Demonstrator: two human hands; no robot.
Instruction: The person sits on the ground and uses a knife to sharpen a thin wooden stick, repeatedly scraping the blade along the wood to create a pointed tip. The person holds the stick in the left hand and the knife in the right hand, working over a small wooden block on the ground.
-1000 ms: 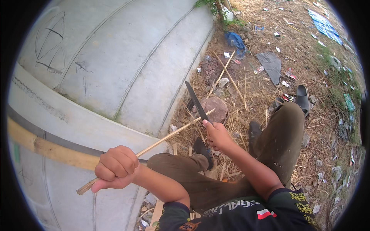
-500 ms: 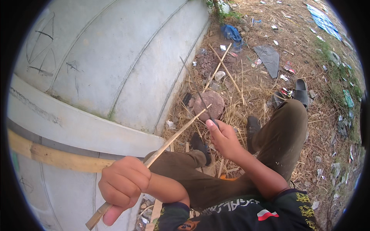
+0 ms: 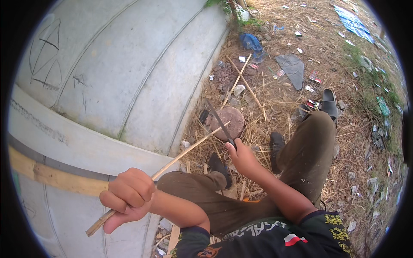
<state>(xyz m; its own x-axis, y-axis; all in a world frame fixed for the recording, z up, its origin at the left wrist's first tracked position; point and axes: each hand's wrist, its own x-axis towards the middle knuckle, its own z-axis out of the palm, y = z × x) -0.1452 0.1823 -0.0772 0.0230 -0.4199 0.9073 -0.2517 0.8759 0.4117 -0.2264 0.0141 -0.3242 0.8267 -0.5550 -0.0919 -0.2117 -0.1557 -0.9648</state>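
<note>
My left hand (image 3: 130, 194) is closed in a fist round a long pale bamboo strip (image 3: 188, 149). The strip slants up and to the right, its frayed near end poking out below my fist. In my right hand (image 3: 243, 159) is the dark handle of a long narrow knife (image 3: 220, 116), its blade pointing up and to the left. The blade crosses the strip close to the strip's far end; I cannot tell whether they touch. Behind them lies a round reddish-brown block (image 3: 235, 117) on the ground, stone or wood.
A grey concrete wall (image 3: 107, 73) with a ledge runs along the left. Two crossed sticks (image 3: 245, 77) lie past the block. A pair of dark sandals (image 3: 329, 105), a grey flat scrap (image 3: 291, 69), a blue plastic bag (image 3: 251, 43) and litter are scattered over straw-covered ground.
My left hand has moved slightly left, and the strip has turned so another face shows. The knife has come down and left, its flat now showing more broadly. The view has shifted a little.
</note>
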